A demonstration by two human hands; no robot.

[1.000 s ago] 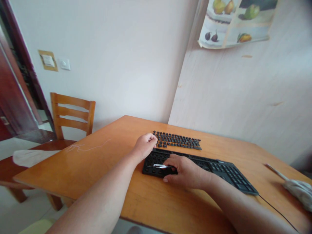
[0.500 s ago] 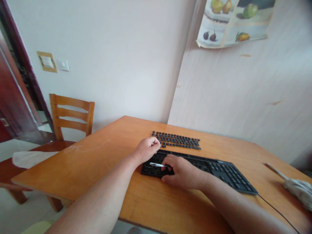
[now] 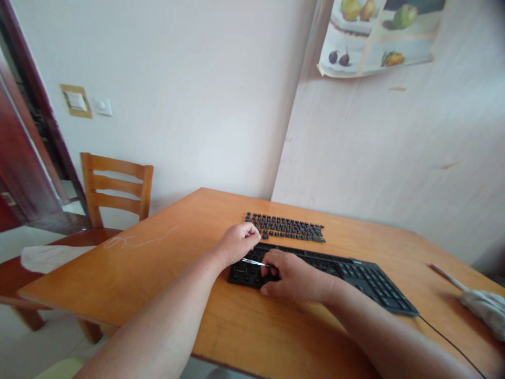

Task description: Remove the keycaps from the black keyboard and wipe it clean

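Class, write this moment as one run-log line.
left hand: fisted at keyboard | right hand: holds tweezers over keyboard | keycaps: in rows behind

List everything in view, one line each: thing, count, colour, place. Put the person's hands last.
table: one, orange wood, fills the foreground.
keyboard: one, black, on the table under the hands, left part stripped of keys.
loose keys: one laid-out group, black, on the table behind the keyboard.
metal tool: one, silver, thin, over the keyboard's left end.
cable: one, black, runs from the keyboard toward the near right.
cloth: one, pale grey, right edge of the table.
chair: one, orange wood, left of the table.
wall switches: two, white, left wall.
fruit poster: one, multicoloured, upper right wall.
left hand: one, closed into a fist at the keyboard's left end.
right hand: one, on the keyboard, holding the metal tool.
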